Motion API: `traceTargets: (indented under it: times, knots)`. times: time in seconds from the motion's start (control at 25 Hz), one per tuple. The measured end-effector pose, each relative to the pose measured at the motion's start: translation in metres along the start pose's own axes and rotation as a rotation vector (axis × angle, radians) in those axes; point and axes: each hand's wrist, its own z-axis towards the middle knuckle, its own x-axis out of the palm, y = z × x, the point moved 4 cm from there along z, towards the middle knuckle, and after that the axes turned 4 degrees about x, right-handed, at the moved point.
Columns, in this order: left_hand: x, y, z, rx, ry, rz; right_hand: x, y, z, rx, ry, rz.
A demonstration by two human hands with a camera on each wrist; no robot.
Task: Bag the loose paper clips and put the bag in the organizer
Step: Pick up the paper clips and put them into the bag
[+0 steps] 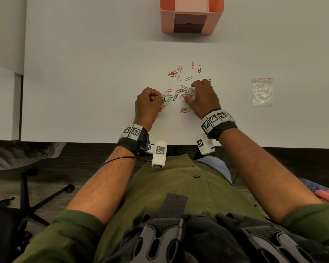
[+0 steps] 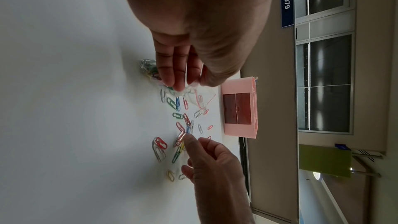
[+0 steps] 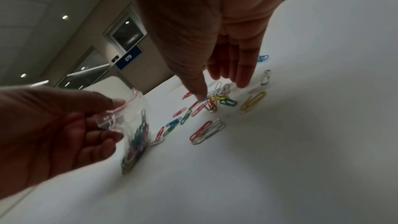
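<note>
the left hand (image 1: 148, 106) pinches the little bag (image 3: 133, 132) open on the surface (image 1: 84, 92). the right hand (image 1: 202, 97) fingers (image 3: 199, 89) pinch paper clips (image 3: 212, 103).

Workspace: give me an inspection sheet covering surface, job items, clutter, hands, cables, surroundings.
Surface: white table, bare apart from the items below.
Job's things: loose paper clips scattered mid-table; clear bag partly filled with clips, mouth open; pink organizer at the far edge, no bag in it.
Clutter: second clear bag lying flat to the right, apart from the clips.
Grippers: left hand pinches the bag's top; right hand down on the clip pile, thumb and fingers closing on a few clips.
Cables: black cable running from the left wristband.
Surroundings: office chair base on the floor at left; blue door sign on the wall.
</note>
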Motion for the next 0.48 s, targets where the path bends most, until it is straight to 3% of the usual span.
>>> traceTargets:
  times: [0.12,0.48]
  knots:
    - [0.0000,0.0011,-0.0002,-0.005,-0.004,-0.010,0.0091,0.0023,-0.0027,-0.009,0.041,-0.138]
    - [-0.0003,0.0020,0.0001,0.000,0.001,-0.006,0.0062,0.0049,0.0037,-0.097,0.013,-0.195]
